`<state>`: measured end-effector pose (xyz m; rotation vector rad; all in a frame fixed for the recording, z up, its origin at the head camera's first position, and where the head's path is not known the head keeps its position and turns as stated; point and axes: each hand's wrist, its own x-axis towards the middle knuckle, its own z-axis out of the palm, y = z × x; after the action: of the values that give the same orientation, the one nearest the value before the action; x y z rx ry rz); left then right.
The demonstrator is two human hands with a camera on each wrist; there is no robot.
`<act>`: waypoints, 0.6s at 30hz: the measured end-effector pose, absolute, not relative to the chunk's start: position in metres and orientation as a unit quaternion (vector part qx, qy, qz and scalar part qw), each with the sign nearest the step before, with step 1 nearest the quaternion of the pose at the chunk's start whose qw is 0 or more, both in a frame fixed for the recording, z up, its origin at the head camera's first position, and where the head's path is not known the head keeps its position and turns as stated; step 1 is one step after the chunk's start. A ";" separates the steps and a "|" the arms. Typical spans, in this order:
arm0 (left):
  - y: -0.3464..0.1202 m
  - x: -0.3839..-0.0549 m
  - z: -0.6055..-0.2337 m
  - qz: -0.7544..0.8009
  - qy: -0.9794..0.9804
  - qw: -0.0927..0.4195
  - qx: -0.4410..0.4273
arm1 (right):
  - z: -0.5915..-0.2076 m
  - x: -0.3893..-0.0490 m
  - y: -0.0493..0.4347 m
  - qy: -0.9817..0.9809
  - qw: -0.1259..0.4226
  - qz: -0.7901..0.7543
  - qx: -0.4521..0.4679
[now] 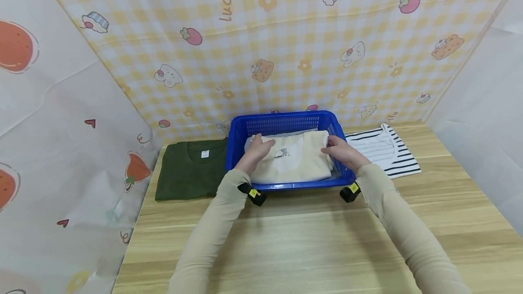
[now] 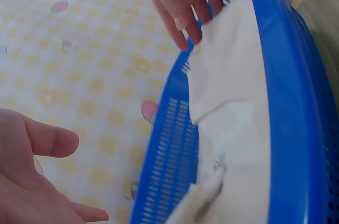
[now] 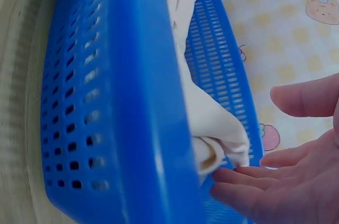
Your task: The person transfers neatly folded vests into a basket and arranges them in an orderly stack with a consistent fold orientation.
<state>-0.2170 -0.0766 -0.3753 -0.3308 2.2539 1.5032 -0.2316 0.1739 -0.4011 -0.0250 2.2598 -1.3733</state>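
Note:
A folded cream shirt [image 1: 300, 162] with a small printed figure on its front lies inside a blue plastic basket [image 1: 286, 186]. My left hand [image 1: 258, 152] is over the shirt's left end, thumb and fingers spread apart in the left wrist view. At the opposite end is my right hand [image 1: 344, 152], its straight fingertips right at the shirt's side edge. The right wrist view shows the shirt's rolled side [image 3: 220, 123] beside those fingers, with the thumb held away. Under the cream shirt, some pale grey cloth [image 1: 248, 143] peeks out.
A folded dark green shirt [image 1: 184, 176] lies left of the basket. On its right is a white shirt with black stripes [image 1: 402, 160]. All rest on a wooden table [image 1: 302, 248]. A yellow checked cloth [image 1: 286, 58] hangs behind, close to the basket's back rim.

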 end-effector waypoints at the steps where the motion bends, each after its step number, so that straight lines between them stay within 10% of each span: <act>1: -0.075 -0.216 -0.373 0.534 0.813 0.204 -0.111 | -0.400 -0.231 0.176 0.830 0.245 -0.501 -0.012; 18: -0.027 -0.190 -0.338 0.524 0.833 0.175 0.009 | -0.371 -0.214 0.219 0.797 0.236 -0.555 -0.040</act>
<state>-0.1897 -0.0270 -0.3377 0.0256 2.3611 1.4840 -0.2140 0.2193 -0.3712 -0.1091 2.1846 -1.5212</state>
